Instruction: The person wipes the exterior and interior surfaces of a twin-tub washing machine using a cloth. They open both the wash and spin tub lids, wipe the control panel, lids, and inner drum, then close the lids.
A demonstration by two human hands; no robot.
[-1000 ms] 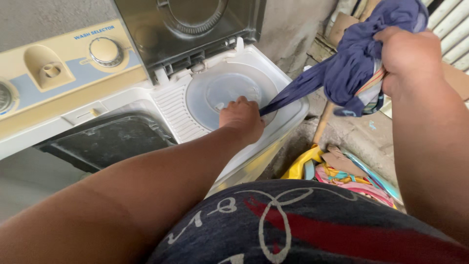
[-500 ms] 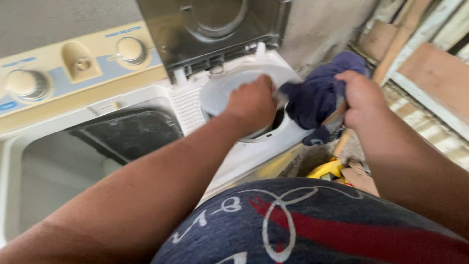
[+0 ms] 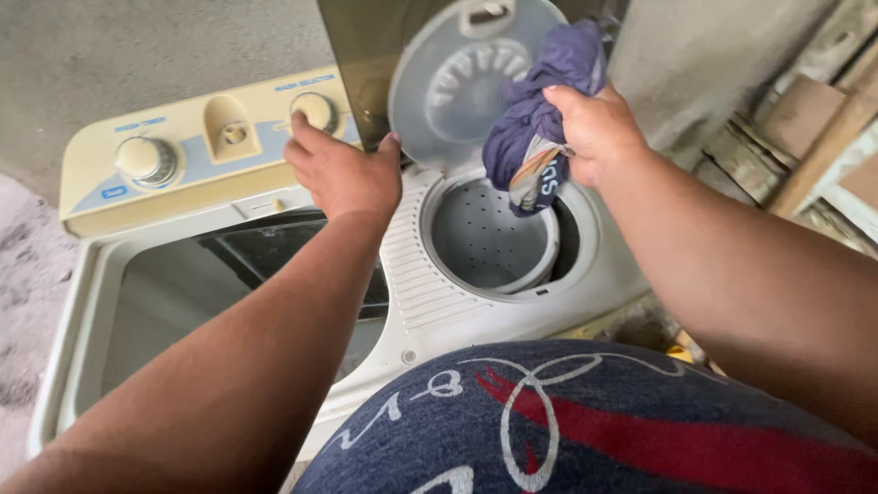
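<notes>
Our right hand [image 3: 599, 128], in the upper right of the frame, is clenched around a bunched dark blue garment [image 3: 540, 119], fingers wrapped over the top of the wad. The cloth hangs from our fist just above the open spin tub [image 3: 489, 240] at the centre of the frame, its lowest fold, which shows a paler striped patch, dangling over the tub's far rim. We judge the garment soft and limp, probably damp and so a little heavier than it looks. It will sag and trail wherever it is not gathered, so a full-fist hold on the bunched middle suits it better than a pinch at one edge.

Our left hand [image 3: 343, 169], upper centre, is loosely spread, its fingertips on the edge of the round translucent inner lid [image 3: 457, 78], holding it tipped upright behind the tub. The tinted outer cover [image 3: 361, 64] stands raised behind that.

To the left, the wash tub [image 3: 229, 284] lies under a dark window. Along the upper left runs the cream control panel [image 3: 192, 169] with a pale blue band, two round knobs [image 3: 144, 157] and small blue label strips above them. Weathered wooden planks [image 3: 805, 119] lean at the right edge.
</notes>
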